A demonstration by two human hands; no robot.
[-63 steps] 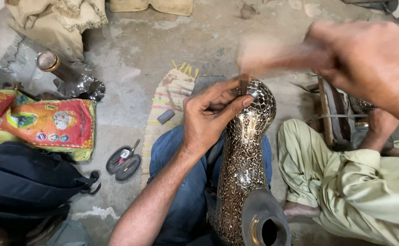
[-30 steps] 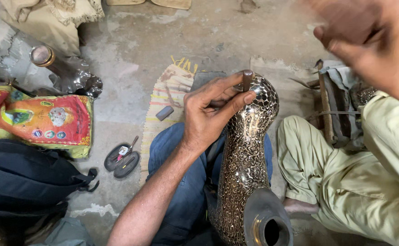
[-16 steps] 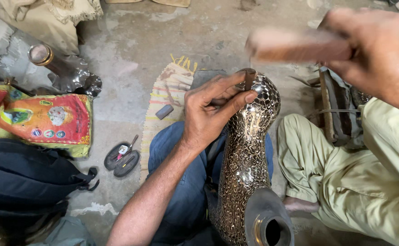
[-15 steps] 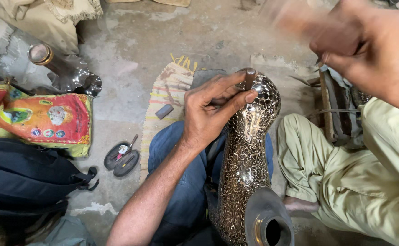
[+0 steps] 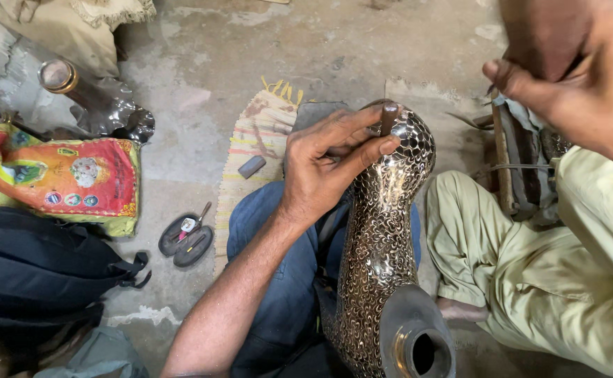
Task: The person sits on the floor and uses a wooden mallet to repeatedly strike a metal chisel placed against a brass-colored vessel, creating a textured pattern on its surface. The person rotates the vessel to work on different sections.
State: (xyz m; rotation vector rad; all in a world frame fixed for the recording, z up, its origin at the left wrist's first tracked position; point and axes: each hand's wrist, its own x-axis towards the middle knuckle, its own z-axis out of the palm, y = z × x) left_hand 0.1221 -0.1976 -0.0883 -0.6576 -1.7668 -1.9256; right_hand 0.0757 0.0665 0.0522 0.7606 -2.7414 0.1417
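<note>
A tall metal vase (image 5: 380,245) with fine engraved scrollwork lies across my lap, its open mouth (image 5: 418,346) toward me. My left hand (image 5: 327,168) rests on the vase's rounded far end and pinches a short dark punch (image 5: 388,117) upright against the metal. My right hand (image 5: 586,91) is raised at the upper right, above and to the right of the punch. It is closed around a brown wooden mallet (image 5: 541,35), which is blurred and partly cut off by the frame edge.
Legs in olive trousers (image 5: 530,266) fold at the right, with tools (image 5: 523,161) behind them. On the concrete floor lie a striped mat (image 5: 254,147), a small dark block (image 5: 252,166), an open tool case (image 5: 186,238), a colourful sack (image 5: 61,182), a black bag (image 5: 33,266) and another metal vessel (image 5: 89,98).
My right hand has swung the mallet down toward the punch and back up to the upper right. My left hand, the punch and the vase have stayed in place.
</note>
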